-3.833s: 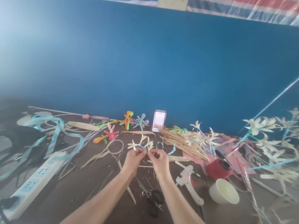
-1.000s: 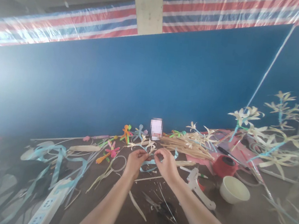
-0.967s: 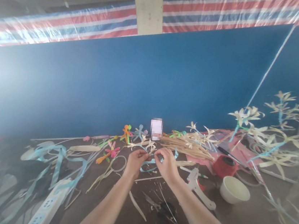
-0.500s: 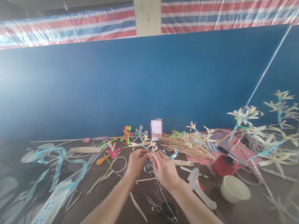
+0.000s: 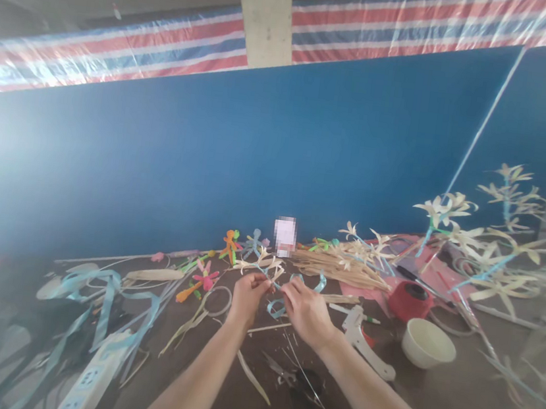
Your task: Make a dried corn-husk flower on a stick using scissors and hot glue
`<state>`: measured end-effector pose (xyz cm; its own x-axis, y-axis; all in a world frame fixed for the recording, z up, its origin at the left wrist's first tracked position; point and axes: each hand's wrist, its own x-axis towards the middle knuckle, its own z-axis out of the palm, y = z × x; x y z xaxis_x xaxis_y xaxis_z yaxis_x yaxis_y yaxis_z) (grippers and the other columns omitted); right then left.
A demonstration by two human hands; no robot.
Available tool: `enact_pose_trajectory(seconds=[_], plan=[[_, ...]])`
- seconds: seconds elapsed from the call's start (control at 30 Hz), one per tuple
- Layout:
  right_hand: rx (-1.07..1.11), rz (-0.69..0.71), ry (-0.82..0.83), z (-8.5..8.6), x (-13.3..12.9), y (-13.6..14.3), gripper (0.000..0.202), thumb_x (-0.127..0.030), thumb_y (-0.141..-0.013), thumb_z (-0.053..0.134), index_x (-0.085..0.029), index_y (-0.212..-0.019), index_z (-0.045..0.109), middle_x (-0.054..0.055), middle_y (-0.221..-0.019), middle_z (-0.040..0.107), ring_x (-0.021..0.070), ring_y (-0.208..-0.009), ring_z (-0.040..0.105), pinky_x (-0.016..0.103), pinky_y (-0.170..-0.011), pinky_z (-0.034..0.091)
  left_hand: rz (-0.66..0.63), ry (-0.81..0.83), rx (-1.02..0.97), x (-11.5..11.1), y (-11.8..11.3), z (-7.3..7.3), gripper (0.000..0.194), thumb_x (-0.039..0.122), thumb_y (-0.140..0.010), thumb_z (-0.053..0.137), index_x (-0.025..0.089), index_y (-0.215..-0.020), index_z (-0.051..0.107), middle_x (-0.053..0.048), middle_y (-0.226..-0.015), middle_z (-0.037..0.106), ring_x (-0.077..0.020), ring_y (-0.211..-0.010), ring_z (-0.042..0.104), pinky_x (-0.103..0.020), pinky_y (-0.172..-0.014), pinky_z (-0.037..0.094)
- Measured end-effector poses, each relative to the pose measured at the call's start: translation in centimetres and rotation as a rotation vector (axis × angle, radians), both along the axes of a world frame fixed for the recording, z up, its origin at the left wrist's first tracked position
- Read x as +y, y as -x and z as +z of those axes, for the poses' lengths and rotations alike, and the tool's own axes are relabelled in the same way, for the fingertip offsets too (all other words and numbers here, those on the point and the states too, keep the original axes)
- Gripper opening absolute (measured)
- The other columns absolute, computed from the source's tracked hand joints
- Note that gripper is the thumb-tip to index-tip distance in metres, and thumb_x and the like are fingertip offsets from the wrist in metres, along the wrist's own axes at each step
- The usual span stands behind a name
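Observation:
Near the middle of the table, my left hand (image 5: 249,296) is closed in a pinch at the base of a small cream flower spray (image 5: 262,263). Just to its right, my right hand (image 5: 307,309) has its fingers pressed together around a light blue ribbon (image 5: 322,282), which curls out beyond and below the fingers. The fingertips of the two hands are a small gap apart. A thin pale wire (image 5: 313,385) slants down beneath my right hand. Fine detail at the fingertips is too small to make out.
Scissors (image 5: 303,387) lie below the hands. At right are a glue gun (image 5: 366,345), a red tape roll (image 5: 410,301), a cream bowl (image 5: 429,344) and cream flower stems (image 5: 506,286). A power strip (image 5: 95,375) and blue ribbons (image 5: 109,297) lie at left. Behind stands a blue panel (image 5: 259,156).
My right hand has shifted slightly right and down, and the gap between the fingertips has widened. Blue ribbon now shows between the hands.

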<state>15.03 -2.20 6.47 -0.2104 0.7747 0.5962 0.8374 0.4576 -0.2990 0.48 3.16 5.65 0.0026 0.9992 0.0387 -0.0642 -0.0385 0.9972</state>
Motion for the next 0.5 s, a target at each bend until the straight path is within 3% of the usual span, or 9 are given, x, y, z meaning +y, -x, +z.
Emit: enact_pose_trajectory(seconds=[0.5], plan=[[-0.067, 0.003, -0.015, -0.03, -0.21, -0.02, 0.020, -0.009, -0.083, 0.039, -0.019, -0.080, 0.056, 0.003, -0.076, 0.052, 0.0117, -0.059, 0.048, 0.022, -0.051, 0.031, 0.014, -0.007, 0.006, -0.01, 0.35, -0.44, 0.017, 0.023, -0.059, 0.064, 0.012, -0.072, 0.061, -0.003, -0.056, 0.065, -0.0153, -0.055, 0.061, -0.027, -0.063, 0.044]])
